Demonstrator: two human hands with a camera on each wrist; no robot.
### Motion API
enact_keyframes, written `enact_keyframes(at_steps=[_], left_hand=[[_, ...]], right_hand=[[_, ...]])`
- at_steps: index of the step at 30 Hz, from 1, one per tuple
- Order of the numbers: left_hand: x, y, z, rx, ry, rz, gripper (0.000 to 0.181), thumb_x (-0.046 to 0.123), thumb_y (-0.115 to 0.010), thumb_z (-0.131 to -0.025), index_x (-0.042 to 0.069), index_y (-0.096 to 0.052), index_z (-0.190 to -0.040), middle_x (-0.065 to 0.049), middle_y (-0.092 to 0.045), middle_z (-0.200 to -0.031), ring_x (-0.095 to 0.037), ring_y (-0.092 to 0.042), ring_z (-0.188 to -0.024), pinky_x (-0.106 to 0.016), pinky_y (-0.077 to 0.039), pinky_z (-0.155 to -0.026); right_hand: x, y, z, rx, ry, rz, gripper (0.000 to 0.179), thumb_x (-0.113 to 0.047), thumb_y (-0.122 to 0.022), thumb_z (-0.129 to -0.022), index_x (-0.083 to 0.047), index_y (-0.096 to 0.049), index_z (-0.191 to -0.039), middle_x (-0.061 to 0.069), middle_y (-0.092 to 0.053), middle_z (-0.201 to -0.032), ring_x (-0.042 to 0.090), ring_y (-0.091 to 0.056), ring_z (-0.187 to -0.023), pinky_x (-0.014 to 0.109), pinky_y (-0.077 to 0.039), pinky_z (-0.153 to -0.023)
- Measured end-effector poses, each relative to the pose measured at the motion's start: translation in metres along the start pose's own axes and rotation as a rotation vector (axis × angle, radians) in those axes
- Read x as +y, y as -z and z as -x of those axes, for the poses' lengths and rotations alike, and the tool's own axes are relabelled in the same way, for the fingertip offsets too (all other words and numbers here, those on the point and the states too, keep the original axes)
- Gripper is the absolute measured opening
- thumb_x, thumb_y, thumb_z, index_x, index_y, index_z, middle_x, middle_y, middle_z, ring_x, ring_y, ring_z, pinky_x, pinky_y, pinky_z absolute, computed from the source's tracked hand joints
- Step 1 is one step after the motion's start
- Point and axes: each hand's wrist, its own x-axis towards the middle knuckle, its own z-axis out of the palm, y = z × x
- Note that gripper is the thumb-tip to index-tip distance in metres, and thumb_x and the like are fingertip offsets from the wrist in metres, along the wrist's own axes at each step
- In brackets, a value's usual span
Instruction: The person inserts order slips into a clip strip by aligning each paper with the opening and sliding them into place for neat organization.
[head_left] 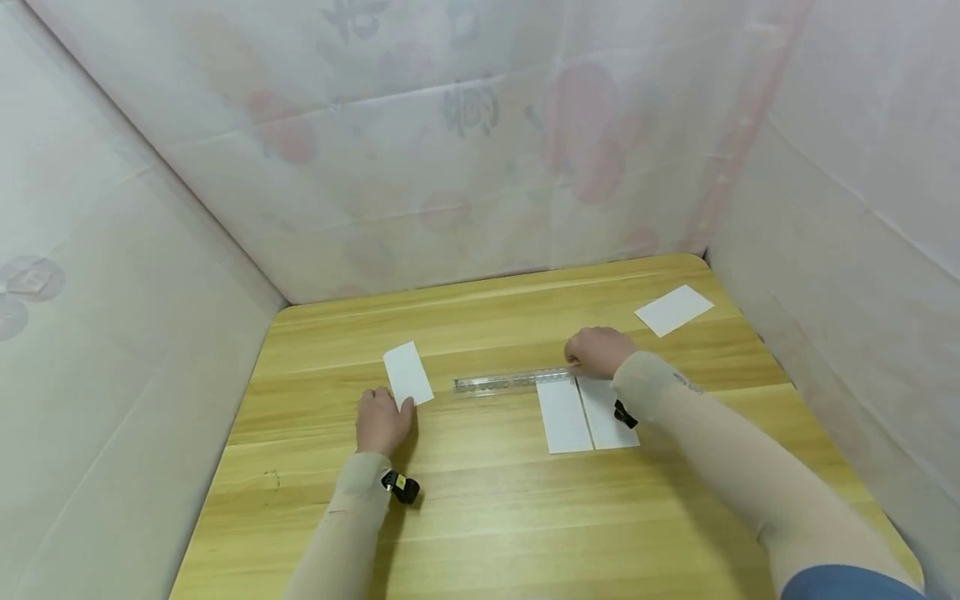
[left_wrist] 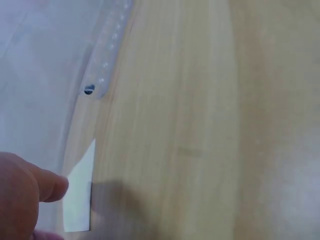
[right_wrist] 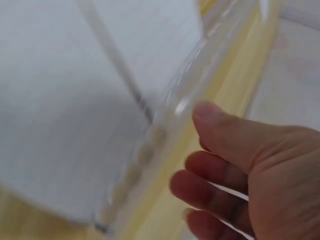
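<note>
My left hand (head_left: 383,422) is at the near end of a white card (head_left: 409,373) on the table's left half. Its straight thumb touches the card (left_wrist: 79,195) in the left wrist view. A long clear plastic strip with a row of round shapes (head_left: 491,384) lies across the middle. Along the strip's right end is my right hand (head_left: 597,352), its thumb beside the strip's edge and its fingers loosely bent. No grip on the strip shows in the right wrist view. Two white cards, one left (head_left: 566,418) and one right (head_left: 602,408), lie side by side below the strip.
Another white card (head_left: 674,311) lies at the back right of the wooden table (head_left: 480,517). Pale printed curtains (head_left: 465,167) hang behind the table and along both sides. Dark wrist cameras sit on both wrists.
</note>
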Motion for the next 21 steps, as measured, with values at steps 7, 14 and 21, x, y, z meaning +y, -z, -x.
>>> enact_keyframes(at_steps=[7,14,21], left_hand=[[0.002,-0.005,-0.011,-0.016,0.135,-0.039,0.071,0.057,-0.055,-0.090,-0.011,-0.053,-0.108,-0.026,-0.044,-0.105,-0.040,-0.045,-0.096,-0.052,-0.043,-0.074],[0.006,-0.012,-0.016,-0.004,0.209,-0.066,0.084,0.066,-0.055,-0.085,-0.012,-0.051,-0.116,-0.024,-0.042,-0.103,-0.039,-0.041,-0.095,-0.052,-0.039,-0.076],[0.005,-0.015,-0.014,0.024,0.210,-0.059,0.080,0.059,-0.059,-0.086,-0.010,-0.049,-0.123,-0.025,-0.042,-0.108,-0.040,-0.040,-0.099,-0.055,-0.038,-0.080]], right_hand=[[-0.014,-0.011,-0.004,0.090,-0.067,-0.109,0.006,-0.014,-0.072,-0.087,-0.012,-0.075,-0.083,-0.002,-0.069,-0.082,0.012,-0.061,-0.071,0.032,-0.051,-0.066],[-0.018,-0.031,-0.003,0.166,-0.159,-0.234,0.007,-0.013,-0.071,-0.088,-0.011,-0.076,-0.092,0.001,-0.069,-0.088,0.017,-0.064,-0.081,0.036,-0.053,-0.073],[-0.019,-0.045,0.000,0.219,-0.190,-0.325,0.010,-0.017,-0.071,-0.089,-0.013,-0.076,-0.096,-0.003,-0.063,-0.088,0.014,-0.058,-0.079,0.035,-0.051,-0.072]])
